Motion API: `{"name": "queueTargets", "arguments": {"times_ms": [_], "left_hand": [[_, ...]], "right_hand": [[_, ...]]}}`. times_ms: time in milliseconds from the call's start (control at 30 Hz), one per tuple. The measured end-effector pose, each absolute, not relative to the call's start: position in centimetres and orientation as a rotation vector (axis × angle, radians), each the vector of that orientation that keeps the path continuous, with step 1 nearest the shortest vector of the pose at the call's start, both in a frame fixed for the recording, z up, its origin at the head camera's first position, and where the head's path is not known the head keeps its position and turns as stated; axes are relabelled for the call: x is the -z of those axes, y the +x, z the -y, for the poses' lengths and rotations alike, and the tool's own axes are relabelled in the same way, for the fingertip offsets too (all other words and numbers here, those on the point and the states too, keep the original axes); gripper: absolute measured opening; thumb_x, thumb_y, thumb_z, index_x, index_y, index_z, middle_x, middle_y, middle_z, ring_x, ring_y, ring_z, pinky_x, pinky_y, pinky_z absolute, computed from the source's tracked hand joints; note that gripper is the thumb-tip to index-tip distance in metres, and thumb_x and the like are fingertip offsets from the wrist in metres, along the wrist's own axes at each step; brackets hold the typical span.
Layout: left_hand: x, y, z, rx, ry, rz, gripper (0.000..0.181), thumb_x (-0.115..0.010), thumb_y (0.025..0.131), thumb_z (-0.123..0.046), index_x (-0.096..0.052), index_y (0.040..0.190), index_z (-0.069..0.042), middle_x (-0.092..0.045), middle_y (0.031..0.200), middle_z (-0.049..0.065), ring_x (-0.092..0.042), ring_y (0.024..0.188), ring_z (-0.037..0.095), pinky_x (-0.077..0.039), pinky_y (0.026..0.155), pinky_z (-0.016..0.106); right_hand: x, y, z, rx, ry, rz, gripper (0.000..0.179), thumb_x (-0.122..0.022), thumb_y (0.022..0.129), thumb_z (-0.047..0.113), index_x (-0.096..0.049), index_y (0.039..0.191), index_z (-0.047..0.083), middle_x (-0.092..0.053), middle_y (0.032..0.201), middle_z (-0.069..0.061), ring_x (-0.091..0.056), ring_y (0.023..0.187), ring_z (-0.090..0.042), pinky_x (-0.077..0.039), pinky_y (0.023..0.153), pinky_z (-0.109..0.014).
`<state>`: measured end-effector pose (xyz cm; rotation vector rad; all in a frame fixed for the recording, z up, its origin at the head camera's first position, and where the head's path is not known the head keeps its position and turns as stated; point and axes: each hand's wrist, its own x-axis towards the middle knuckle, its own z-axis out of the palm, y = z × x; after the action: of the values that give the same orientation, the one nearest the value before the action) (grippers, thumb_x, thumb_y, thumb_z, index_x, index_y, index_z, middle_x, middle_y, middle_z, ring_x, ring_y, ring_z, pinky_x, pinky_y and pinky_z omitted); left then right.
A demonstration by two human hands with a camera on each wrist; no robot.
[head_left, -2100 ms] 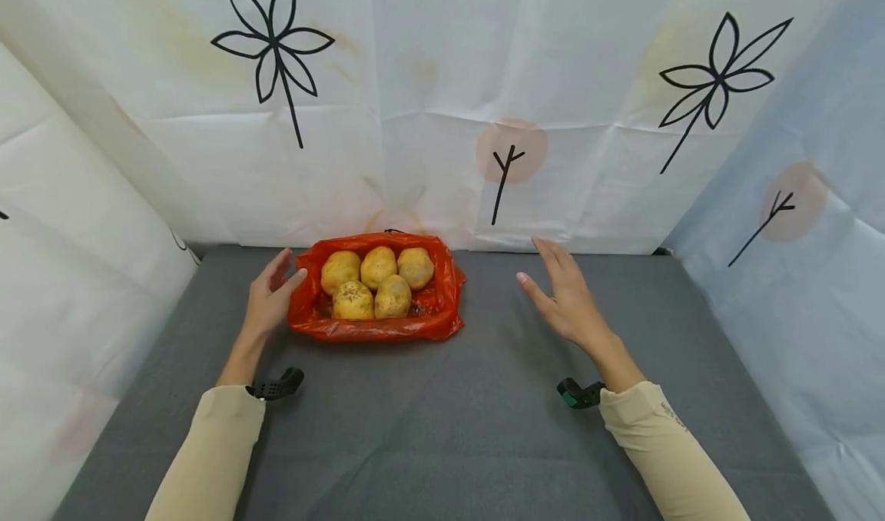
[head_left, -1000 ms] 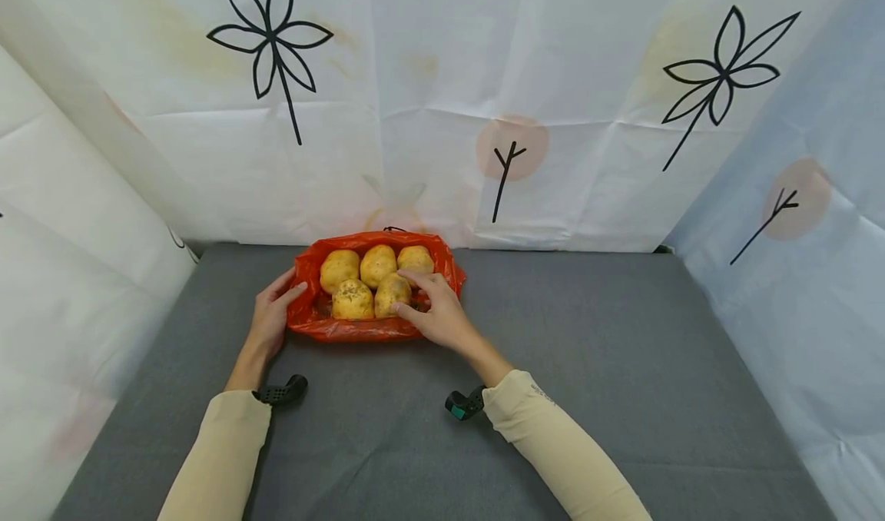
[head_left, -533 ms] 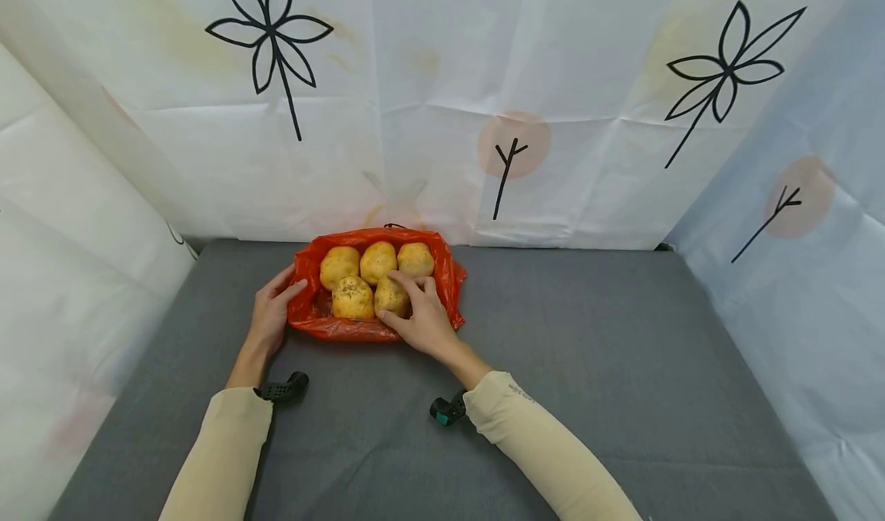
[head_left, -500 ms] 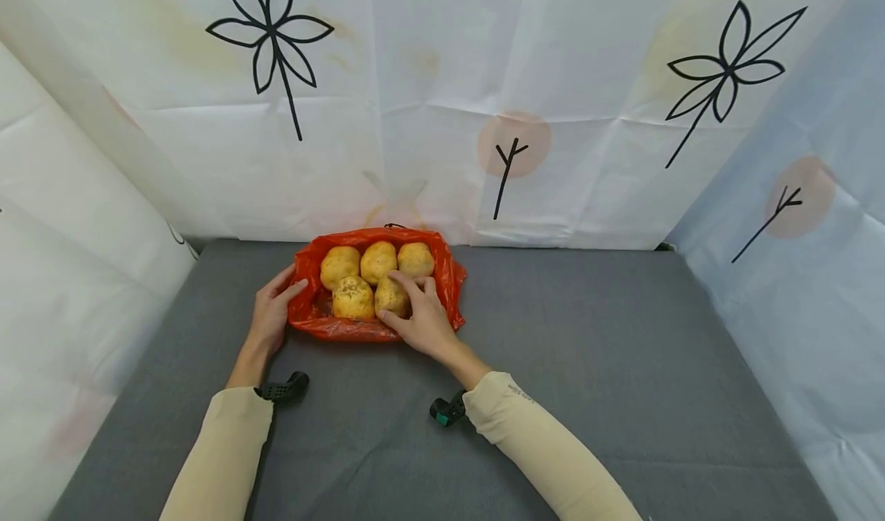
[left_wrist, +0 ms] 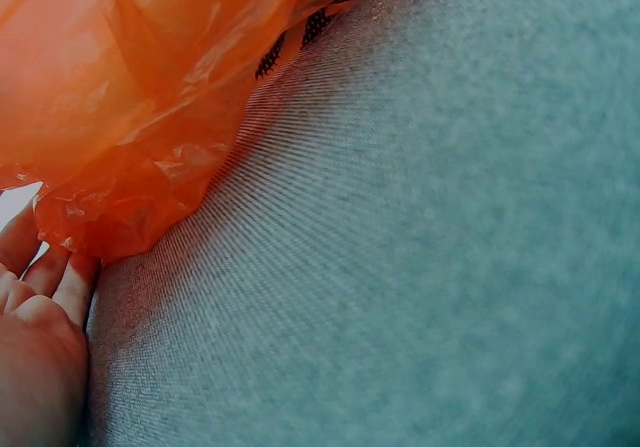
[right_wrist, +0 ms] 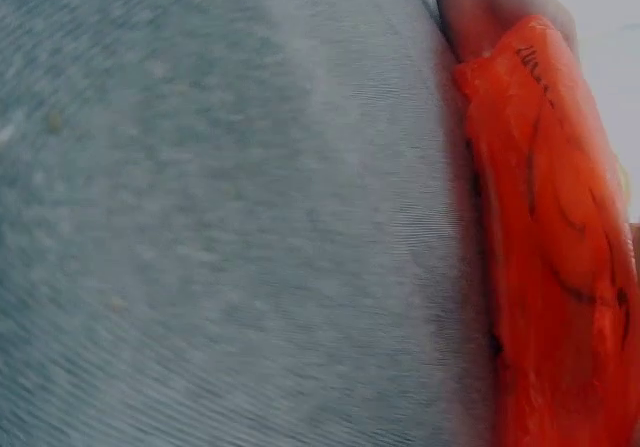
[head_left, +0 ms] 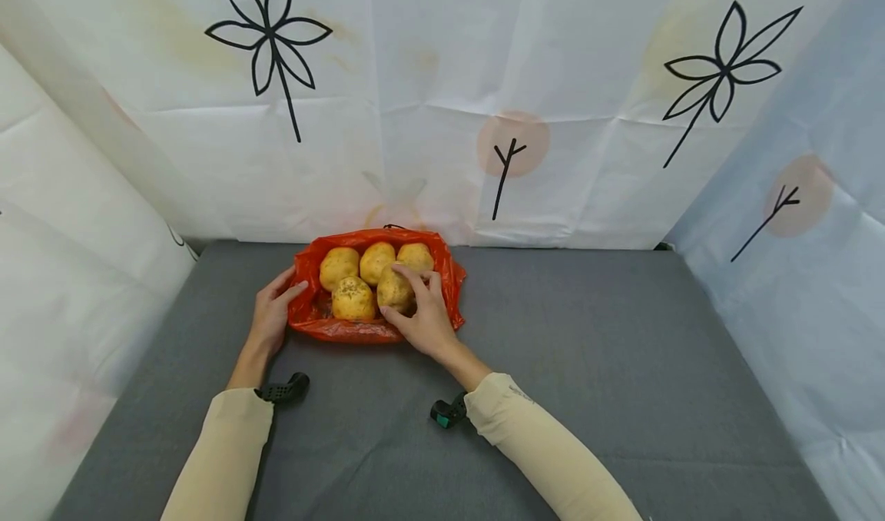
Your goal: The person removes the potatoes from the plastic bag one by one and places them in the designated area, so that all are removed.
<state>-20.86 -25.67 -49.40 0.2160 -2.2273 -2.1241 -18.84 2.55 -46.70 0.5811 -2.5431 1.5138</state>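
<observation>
An open red plastic bag (head_left: 353,331) sits on a grey, cloth-covered table (head_left: 567,336), its rim folded back like the sides of a shallow tray. Five yellow-brown potatoes are gathered at the bag. Three, the left potato (head_left: 339,268), the middle potato (head_left: 377,263) and the right potato (head_left: 417,256), form a row along the bag's far side. A speckled potato (head_left: 353,300) lies inside, close to the bag's near rim.

The person's right hand (head_left: 429,320) reaches over the bag's near right part. Its thumb and fingers are curved, pinching the fifth, held potato (head_left: 395,289) just right of the speckled one. Whether the held potato is clear of the bag's bottom cannot be told.

The left hand (head_left: 270,315) touches the bag's left end, its fingers extended along the outside and the thumb apart from them, near the rim.

Nearer the viewer than the bag, a black device is strapped to each wrist, beside cream sleeves (head_left: 221,444). Beyond the bag hangs a white fabric backdrop (head_left: 415,44) printed with black leafy stems and pale pink circles.
</observation>
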Motion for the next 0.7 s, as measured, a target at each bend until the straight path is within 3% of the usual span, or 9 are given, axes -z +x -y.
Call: {"name": "queueTargets", "arguments": {"times_ms": [133,333,533,700], "left_hand": [[49.4,-20.8,25.6,2.125,0.236,2.225,0.059,-0.059,0.105,-0.026,-0.039,0.157,-0.007,-0.036,0.16,0.016,-0.044,0.137,0.02,-0.046,0.095,0.013],[49.4,-20.8,25.7,2.114,0.23,2.233,0.059,-0.059,0.104,-0.026,-0.039,0.157,-0.007,-0.036,0.16,0.016,-0.043,0.138,0.021,-0.046,0.095,0.013],[49.3,-20.8,25.7,2.107,0.232,2.249,0.06,-0.059,0.105,-0.027,-0.037,0.157,-0.008,-0.035,0.161,0.015,-0.042,0.14,0.023,-0.046,0.095,0.013],[49.3,-20.7,25.7,2.107,0.235,2.266,0.06,-0.058,0.105,-0.027,-0.037,0.158,-0.01,-0.034,0.162,0.012,-0.04,0.142,0.024,-0.046,0.096,0.014]], "right_hand": [[45.9,-19.0,-3.1,-1.612,0.592,2.453,0.066,-0.078,0.091,0.02,-0.049,0.149,0.022,-0.035,0.136,-0.016,-0.05,0.114,-0.029,-0.053,0.09,-0.04],[44.5,-19.0,-4.9,-1.672,0.569,2.383,0.064,-0.08,0.089,0.019,-0.052,0.147,0.025,-0.037,0.141,-0.014,-0.046,0.126,-0.029,-0.051,0.098,-0.046],[43.9,-19.3,-7.6,-1.724,0.535,2.341,0.067,-0.079,0.09,0.018,-0.05,0.15,0.022,-0.038,0.146,-0.015,-0.045,0.128,-0.032,-0.047,0.101,-0.054],[43.6,-19.6,-10.2,-1.735,0.493,2.342,0.066,-0.076,0.092,0.016,-0.048,0.152,0.019,-0.037,0.144,-0.018,-0.048,0.121,-0.035,-0.05,0.095,-0.057]]}}
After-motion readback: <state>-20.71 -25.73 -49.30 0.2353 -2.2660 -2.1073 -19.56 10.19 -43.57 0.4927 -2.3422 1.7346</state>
